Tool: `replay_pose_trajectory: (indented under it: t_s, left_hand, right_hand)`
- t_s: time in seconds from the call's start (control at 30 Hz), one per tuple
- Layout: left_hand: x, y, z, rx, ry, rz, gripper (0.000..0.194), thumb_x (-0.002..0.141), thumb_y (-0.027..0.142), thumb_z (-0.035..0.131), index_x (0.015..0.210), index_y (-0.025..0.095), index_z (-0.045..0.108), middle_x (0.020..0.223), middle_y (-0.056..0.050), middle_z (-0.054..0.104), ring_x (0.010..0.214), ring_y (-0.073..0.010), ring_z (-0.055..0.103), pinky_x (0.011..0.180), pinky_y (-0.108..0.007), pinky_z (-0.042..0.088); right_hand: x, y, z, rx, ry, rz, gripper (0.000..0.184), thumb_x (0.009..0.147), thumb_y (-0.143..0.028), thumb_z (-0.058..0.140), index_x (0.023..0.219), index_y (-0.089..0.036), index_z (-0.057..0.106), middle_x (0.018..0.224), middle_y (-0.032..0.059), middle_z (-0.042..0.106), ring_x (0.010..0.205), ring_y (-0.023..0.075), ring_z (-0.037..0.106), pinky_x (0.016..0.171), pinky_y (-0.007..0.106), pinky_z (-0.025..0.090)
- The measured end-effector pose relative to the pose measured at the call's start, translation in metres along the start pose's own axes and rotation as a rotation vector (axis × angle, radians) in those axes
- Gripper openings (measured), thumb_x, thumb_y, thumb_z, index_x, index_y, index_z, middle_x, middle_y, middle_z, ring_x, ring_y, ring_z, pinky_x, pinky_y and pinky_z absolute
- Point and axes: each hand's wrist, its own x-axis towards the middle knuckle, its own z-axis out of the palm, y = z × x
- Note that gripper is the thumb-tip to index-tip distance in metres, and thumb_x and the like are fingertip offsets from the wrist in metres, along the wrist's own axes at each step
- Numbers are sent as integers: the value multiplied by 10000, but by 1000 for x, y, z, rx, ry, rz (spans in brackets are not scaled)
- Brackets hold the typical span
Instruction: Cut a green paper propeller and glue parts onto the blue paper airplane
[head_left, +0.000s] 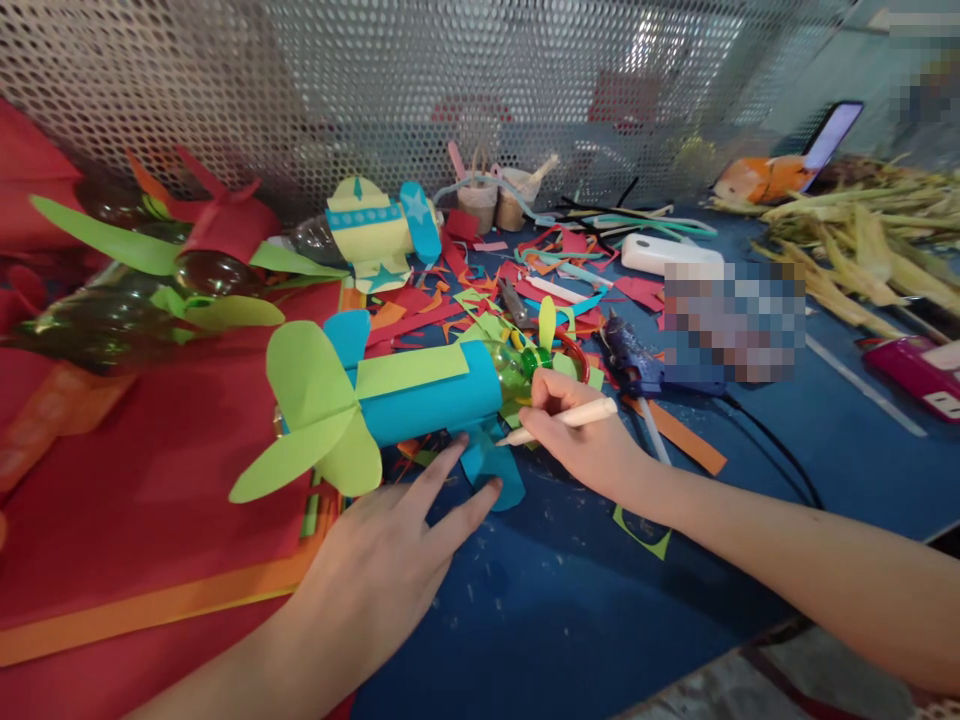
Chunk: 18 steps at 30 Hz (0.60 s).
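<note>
A toy plane made from a green plastic bottle wrapped in blue paper lies on its side across the table. Lime-green paper fins fan out at its left end, and the green bottle cap is at the right. My left hand has its fingers spread, the tips resting on the blue paper wing at the near side. In my right hand is a white pen, its tip touching or just above that wing, where a faint star-like mark shows.
Behind stand a yellow-and-blue bottle plane and a red-and-green one. Paper scraps litter the middle. A blue glue gun with a cord lies right of my right hand. Red paper sheets cover the left; dried husks lie right.
</note>
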Motion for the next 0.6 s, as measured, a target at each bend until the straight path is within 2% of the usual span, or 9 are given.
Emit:
replay_pose_trajectory:
  t_s: [0.6]
  left_hand:
    - [3,1,-3,9,-11,24,547,805,66,381,1275,306,525,1323,-172,510,725,-233,671,569,-395,566]
  right_hand:
    - [-1,-2,0,22,-1,10,240,782,-156,524,615,-202,358,523,-87,312,470,65,270,447,227,223]
